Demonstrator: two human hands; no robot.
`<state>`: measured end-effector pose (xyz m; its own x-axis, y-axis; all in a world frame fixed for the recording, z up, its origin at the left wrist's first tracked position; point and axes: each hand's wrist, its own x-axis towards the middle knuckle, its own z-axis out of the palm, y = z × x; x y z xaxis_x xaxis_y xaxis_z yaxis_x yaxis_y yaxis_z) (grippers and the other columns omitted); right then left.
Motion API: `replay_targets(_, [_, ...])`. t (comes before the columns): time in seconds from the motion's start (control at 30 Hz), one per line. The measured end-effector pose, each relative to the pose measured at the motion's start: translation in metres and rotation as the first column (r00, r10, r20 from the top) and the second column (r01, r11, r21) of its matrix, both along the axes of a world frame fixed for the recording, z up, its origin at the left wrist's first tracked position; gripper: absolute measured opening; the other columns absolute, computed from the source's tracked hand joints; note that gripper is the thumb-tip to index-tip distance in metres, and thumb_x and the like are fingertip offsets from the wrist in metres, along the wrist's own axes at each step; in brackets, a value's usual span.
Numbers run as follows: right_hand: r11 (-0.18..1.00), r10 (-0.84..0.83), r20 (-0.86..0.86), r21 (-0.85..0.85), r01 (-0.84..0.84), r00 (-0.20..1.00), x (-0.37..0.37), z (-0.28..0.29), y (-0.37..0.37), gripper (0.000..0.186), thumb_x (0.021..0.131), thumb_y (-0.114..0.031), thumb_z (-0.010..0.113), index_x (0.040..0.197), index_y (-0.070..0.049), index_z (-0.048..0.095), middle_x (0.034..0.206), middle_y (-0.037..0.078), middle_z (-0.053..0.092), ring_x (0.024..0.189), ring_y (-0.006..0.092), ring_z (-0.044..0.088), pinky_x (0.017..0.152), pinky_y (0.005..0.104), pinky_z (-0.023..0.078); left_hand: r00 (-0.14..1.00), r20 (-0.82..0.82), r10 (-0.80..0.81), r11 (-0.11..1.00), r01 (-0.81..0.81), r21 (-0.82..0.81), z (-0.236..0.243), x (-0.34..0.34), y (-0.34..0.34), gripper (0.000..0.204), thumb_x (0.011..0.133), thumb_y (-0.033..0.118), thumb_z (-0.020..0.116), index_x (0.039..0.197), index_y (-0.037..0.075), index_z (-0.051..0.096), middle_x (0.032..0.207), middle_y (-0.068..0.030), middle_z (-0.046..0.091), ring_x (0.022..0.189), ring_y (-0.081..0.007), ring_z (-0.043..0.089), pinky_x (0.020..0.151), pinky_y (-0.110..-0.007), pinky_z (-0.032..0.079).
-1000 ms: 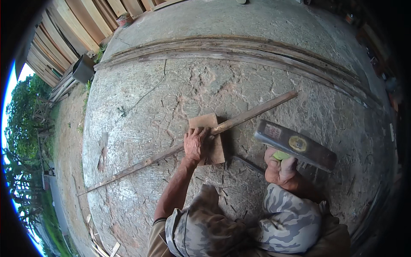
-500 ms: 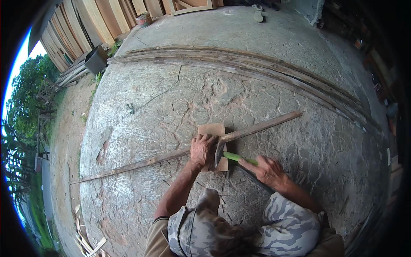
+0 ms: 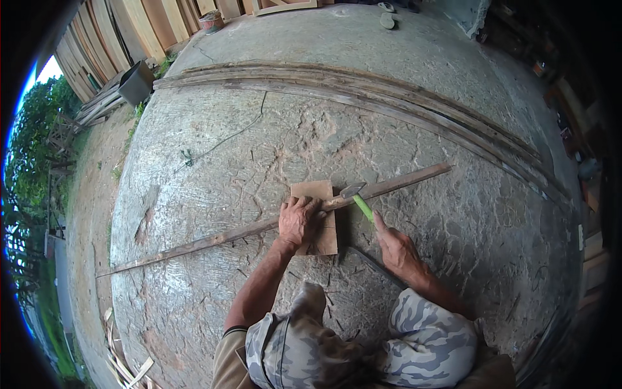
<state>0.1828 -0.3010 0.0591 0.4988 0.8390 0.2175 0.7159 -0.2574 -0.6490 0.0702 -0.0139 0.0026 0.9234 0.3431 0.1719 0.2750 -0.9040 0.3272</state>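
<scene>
A long, thin wooden strip (image 3: 214,242) runs slantwise across a short flat wood block (image 3: 311,188) on the rough concrete floor. Over the block, my left hand (image 3: 300,222) grips the strip with its fingers curled over the top. My right hand (image 3: 396,247) is closed round the green handle of a hammer (image 3: 363,206). The hammer's metal head is at the strip, just right of the block; whether they touch, I cannot tell. A dark metal bar (image 3: 376,266) lies below the hammer, its lower end hidden behind my right forearm and knee.
Several long weathered boards (image 3: 363,87) lie across the floor ahead. Small dark nails or splinters are scattered around the block. A thin cord (image 3: 240,131) trails at the left of centre. A grey bin (image 3: 137,83) stands far left, and wood scraps (image 3: 129,373) lie at lower left.
The hammer has swung up and away from beside the block to over the strip, its head turned. My right hand moved with it; my left hand keeps its hold.
</scene>
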Motion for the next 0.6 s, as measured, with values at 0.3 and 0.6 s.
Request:
replay_targets(0.3, [0.919, 0.089, 0.261, 0.351, -0.181, 0.961, 0.001, 0.049, 0.000, 0.071, 0.093, 0.004, 0.064, 0.160, -0.004, 0.041, 0.091, 0.022, 0.066, 0.073, 0.0386, 0.069, 0.059, 0.0448, 0.055, 1.000, -0.025, -0.007, 1.000, 0.008, 0.013, -0.001, -0.002, 0.000, 0.041, 0.096, 0.047, 0.065, 0.129, 0.022, 0.071, 0.122, -0.0030, 0.066, 0.118, -0.0294, 0.057, 0.093, -0.045, 0.043])
replay_targets(0.6, [0.986, -0.023, 0.213, 0.166, -0.013, 0.977, 0.012, 0.024, 0.012, 0.071, 0.097, 0.000, 0.063, 0.163, -0.010, 0.038, 0.077, 0.021, 0.063, 0.064, 0.0397, 0.066, 0.056, 0.0484, 0.053, 1.000, -0.013, -0.015, 1.000, 0.015, 0.012, -0.005, 0.001, 0.004, 0.043, 0.100, 0.051, 0.059, 0.132, 0.024, 0.071, 0.121, -0.0028, 0.064, 0.119, -0.0284, 0.056, 0.092, -0.045, 0.043])
